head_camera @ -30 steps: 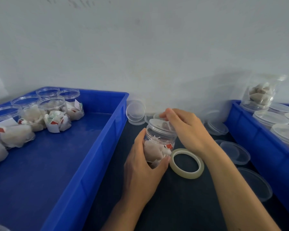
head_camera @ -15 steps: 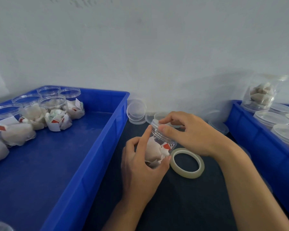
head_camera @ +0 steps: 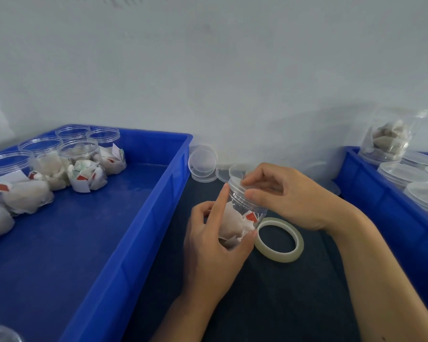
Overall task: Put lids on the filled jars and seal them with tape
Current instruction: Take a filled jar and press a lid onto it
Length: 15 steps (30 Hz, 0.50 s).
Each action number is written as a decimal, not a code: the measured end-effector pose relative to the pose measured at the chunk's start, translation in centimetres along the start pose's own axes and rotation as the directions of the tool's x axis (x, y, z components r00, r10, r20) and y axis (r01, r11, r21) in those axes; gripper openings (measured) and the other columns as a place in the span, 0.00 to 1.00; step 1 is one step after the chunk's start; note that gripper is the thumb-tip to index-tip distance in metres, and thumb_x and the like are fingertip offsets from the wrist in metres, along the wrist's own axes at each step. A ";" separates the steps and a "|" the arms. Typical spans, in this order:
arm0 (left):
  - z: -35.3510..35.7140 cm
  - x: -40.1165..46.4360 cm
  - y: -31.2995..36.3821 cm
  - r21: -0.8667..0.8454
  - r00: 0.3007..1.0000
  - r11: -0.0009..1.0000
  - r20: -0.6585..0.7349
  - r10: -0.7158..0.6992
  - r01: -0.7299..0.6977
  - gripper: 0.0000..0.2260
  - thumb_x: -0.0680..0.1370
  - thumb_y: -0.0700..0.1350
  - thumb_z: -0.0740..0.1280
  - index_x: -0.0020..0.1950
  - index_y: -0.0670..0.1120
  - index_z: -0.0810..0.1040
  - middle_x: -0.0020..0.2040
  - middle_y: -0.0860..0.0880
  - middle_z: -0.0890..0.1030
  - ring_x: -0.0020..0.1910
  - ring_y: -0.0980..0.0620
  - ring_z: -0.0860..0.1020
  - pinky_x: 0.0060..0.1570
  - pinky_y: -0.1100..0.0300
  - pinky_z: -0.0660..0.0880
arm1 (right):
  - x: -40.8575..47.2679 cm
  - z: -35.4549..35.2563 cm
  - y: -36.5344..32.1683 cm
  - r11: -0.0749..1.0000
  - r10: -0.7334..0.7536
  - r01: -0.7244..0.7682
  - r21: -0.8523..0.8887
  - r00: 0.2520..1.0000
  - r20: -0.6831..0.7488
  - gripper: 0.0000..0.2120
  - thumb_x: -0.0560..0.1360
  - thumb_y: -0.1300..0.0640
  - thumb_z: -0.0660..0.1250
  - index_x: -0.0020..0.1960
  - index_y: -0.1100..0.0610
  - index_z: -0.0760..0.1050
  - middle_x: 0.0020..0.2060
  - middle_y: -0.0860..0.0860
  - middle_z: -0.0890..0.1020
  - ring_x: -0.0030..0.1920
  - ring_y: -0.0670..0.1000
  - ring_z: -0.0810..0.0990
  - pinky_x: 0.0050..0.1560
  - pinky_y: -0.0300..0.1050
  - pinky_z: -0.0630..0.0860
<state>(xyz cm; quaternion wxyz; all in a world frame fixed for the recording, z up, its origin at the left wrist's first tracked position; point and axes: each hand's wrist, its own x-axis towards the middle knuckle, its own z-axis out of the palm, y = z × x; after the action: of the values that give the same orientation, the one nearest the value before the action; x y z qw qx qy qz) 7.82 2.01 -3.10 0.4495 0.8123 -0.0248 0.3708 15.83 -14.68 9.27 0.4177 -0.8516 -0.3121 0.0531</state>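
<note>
Head view shows my left hand [head_camera: 214,245] holding the jar [head_camera: 242,213] tilted over the dark mat, fingers curled round it. My right hand [head_camera: 289,196] pinches the lid [head_camera: 236,177] on top. Next I think I need the tape [head_camera: 278,239], lying just beside the jar.

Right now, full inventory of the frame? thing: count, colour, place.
held jar: one, clear, filled with white packets, tilted, over the dark mat
lid: one, clear, on the held jar's mouth
tape roll: one, pale translucent, flat on the mat right of the jar
left crate: one, blue, left of the mat
open filled jars: at least five, clear, far left corner of the left crate
loose lids: several, clear, by the wall
right crate: one, blue, right edge
lidded jars: several, clear, in the right crate
mat: one, dark, between crates
left hand: grips the jar body
right hand: fingers curled on the lid rim
</note>
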 end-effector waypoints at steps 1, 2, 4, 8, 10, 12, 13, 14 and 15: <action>0.0 0.0 0.0 0.009 1.000 1.000 0.000 -0.004 0.004 0.40 0.72 0.65 0.75 0.83 0.68 0.63 0.63 0.59 0.71 0.59 0.55 0.79 0.48 0.58 0.82 | -0.1 0.0 0.1 1.000 -0.014 0.014 0.015 1.000 0.002 0.06 0.80 0.50 0.74 0.56 0.47 0.81 0.58 0.36 0.85 0.63 0.37 0.81 0.70 0.49 0.77; 0.0 0.1 0.0 0.023 1.000 1.000 -0.002 -0.007 0.007 0.40 0.72 0.65 0.75 0.83 0.67 0.63 0.63 0.59 0.72 0.59 0.56 0.79 0.48 0.59 0.82 | -0.1 0.0 0.2 0.999 -0.029 0.029 0.025 1.000 0.005 0.06 0.79 0.51 0.74 0.56 0.48 0.82 0.58 0.35 0.84 0.63 0.37 0.81 0.70 0.48 0.77; -0.1 0.1 0.1 0.043 1.000 0.999 -0.010 -0.008 0.008 0.41 0.72 0.64 0.77 0.83 0.65 0.65 0.64 0.61 0.73 0.60 0.58 0.78 0.50 0.63 0.80 | -0.3 0.0 0.3 0.998 -0.053 0.053 0.031 0.998 0.016 0.07 0.78 0.51 0.75 0.55 0.49 0.82 0.58 0.34 0.84 0.64 0.36 0.80 0.72 0.46 0.76; -0.2 0.1 0.0 0.030 1.000 1.000 -0.024 0.001 -0.001 0.41 0.73 0.60 0.79 0.83 0.61 0.66 0.64 0.60 0.76 0.60 0.58 0.79 0.51 0.71 0.76 | -0.3 -0.1 0.4 0.997 -0.072 0.072 0.000 0.997 0.028 0.07 0.78 0.49 0.75 0.54 0.46 0.81 0.60 0.36 0.83 0.65 0.39 0.81 0.72 0.51 0.75; 0.0 0.2 0.0 0.028 0.999 0.999 -0.031 -0.015 0.016 0.42 0.73 0.59 0.79 0.83 0.64 0.64 0.62 0.59 0.75 0.58 0.58 0.80 0.51 0.73 0.75 | -0.1 0.2 0.0 0.997 -0.067 0.067 -0.043 0.998 0.017 0.05 0.78 0.47 0.75 0.53 0.43 0.81 0.60 0.36 0.83 0.65 0.41 0.81 0.71 0.53 0.76; 0.3 0.1 0.1 0.026 0.997 0.999 -0.059 -0.046 0.047 0.43 0.73 0.58 0.80 0.83 0.67 0.61 0.60 0.58 0.74 0.55 0.57 0.80 0.49 0.73 0.76 | 0.2 0.7 -0.5 0.990 -0.052 0.048 -0.133 0.998 -0.027 0.04 0.79 0.45 0.73 0.53 0.41 0.80 0.58 0.36 0.84 0.61 0.43 0.82 0.66 0.54 0.79; 0.5 0.1 0.1 0.026 0.996 0.998 -0.074 -0.057 0.059 0.43 0.73 0.59 0.79 0.83 0.67 0.60 0.59 0.57 0.73 0.54 0.57 0.80 0.48 0.72 0.77 | 0.3 0.9 -0.7 0.982 -0.052 0.041 -0.185 0.997 -0.055 0.04 0.79 0.44 0.72 0.52 0.41 0.80 0.55 0.37 0.84 0.57 0.43 0.84 0.60 0.53 0.81; 0.6 0.1 0.2 0.023 0.994 0.997 -0.084 -0.066 0.068 0.43 0.73 0.59 0.78 0.83 0.66 0.60 0.58 0.56 0.72 0.54 0.56 0.80 0.48 0.70 0.79 | 0.4 1.2 -1.0 0.973 -0.059 0.039 -0.229 0.995 -0.081 0.04 0.80 0.43 0.72 0.52 0.41 0.80 0.51 0.37 0.84 0.50 0.42 0.84 0.53 0.50 0.82; 0.6 0.0 0.2 0.014 0.993 0.997 -0.089 -0.073 0.074 0.43 0.73 0.60 0.77 0.83 0.66 0.59 0.58 0.56 0.72 0.54 0.56 0.80 0.49 0.67 0.79 | 0.5 1.4 -1.3 0.963 -0.067 0.039 -0.267 0.993 -0.097 0.04 0.79 0.42 0.72 0.51 0.41 0.79 0.47 0.38 0.83 0.44 0.40 0.83 0.46 0.45 0.80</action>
<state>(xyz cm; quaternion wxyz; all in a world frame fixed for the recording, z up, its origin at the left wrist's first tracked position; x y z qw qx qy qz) 8.14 1.43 -3.15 0.4565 0.7993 0.0282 0.3898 15.08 -12.89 9.41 0.3173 -0.8927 -0.3168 -0.0453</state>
